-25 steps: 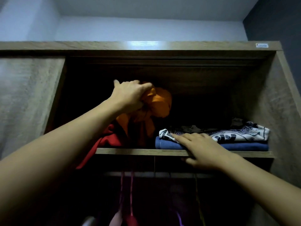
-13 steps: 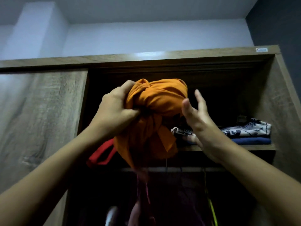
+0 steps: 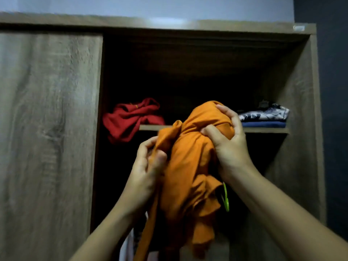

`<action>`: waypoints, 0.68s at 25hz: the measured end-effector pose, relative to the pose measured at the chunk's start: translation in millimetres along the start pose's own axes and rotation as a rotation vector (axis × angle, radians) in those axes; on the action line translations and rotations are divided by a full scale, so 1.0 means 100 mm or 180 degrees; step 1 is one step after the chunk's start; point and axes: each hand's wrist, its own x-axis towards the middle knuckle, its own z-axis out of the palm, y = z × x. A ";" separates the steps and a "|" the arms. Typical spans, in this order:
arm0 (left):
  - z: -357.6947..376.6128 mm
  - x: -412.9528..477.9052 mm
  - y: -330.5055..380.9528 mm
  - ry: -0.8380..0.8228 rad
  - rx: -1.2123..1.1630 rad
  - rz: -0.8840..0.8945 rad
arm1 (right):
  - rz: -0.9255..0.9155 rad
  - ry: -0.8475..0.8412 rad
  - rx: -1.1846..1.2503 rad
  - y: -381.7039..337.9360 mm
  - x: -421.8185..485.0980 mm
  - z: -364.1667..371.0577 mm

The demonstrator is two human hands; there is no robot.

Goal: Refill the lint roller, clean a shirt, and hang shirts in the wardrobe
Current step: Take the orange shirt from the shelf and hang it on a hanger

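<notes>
- Shirt [image 3: 188, 176]: orange, bunched into a loose wad and held in the air in front of the open wardrobe [image 3: 308, 110]. Its top is about level with the shelf [image 3: 263, 130], and its tail hangs below both hands.
- Handling, judged: soft, light and limp, with no shape of its own. It should not slip or break. The likely trouble is tangling, as the folds look twisted round one another near the top.
- Where to hold, judged: neither collar nor shoulder seams can be made out in the wad. It needs shaking out, then a grip at the two shoulders so that it hangs flat for rolling or for a hanger.
- Right hand [image 3: 231, 147]: closed round the top of the wad, with the fingers over the crown and the thumb dug into the front folds. It appears to carry most of the weight.
- Left hand [image 3: 146, 170]: lower down, with fingers and thumb pinching a fold at the wad's left edge, apparently to tease it apart.
- Green item [image 3: 226, 196]: a thin strip just beside the hanging cloth, under the right wrist. It may be a hanger, but the view is too dim to confirm this.
- Red garment [image 3: 130, 119]: crumpled on the left end of the shelf and spilling over its edge, apart from the shirt.
- Folded stack [image 3: 263, 118]: a patterned piece on a blue one, at the right end of the shelf.
- Door [image 3: 49, 129]: covers the wardrobe's left half.
</notes>
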 end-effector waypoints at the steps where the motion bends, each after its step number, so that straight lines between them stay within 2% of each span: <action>1: 0.04 -0.08 -0.12 0.0167 -0.0288 -0.0342 | 0.0092 -0.0049 -0.0033 -0.02 -0.07 -0.07; 4: 0.20 -0.29 -0.21 0.0246 -0.0675 -0.1213 | 0.0253 -0.0148 -0.0245 -0.04 -0.23 -0.26; 7: 0.33 -0.38 -0.11 0.0122 -0.0654 -0.1523 | 0.0350 -0.0209 -0.0505 -0.05 -0.30 -0.45; 9: 0.32 -0.42 -0.02 0.0312 -0.0426 -0.1412 | 0.0506 -0.0190 -0.0544 -0.06 -0.38 -0.62; 10: 0.30 -0.44 0.01 0.0447 -0.0079 -0.1288 | 0.0575 -0.0146 -0.0627 -0.06 -0.43 -0.71; 13: 0.26 -0.56 0.12 0.0719 0.1823 -0.0698 | 0.0711 0.0021 -0.1023 -0.10 -0.63 -1.00; 14: 0.28 -0.63 0.17 0.0830 0.2198 -0.0479 | 0.0746 0.0032 -0.1155 -0.13 -0.70 -1.09; 17: 0.35 -0.82 0.36 0.1038 0.2293 0.0012 | 0.0711 -0.0090 -0.1465 -0.23 -0.91 -1.33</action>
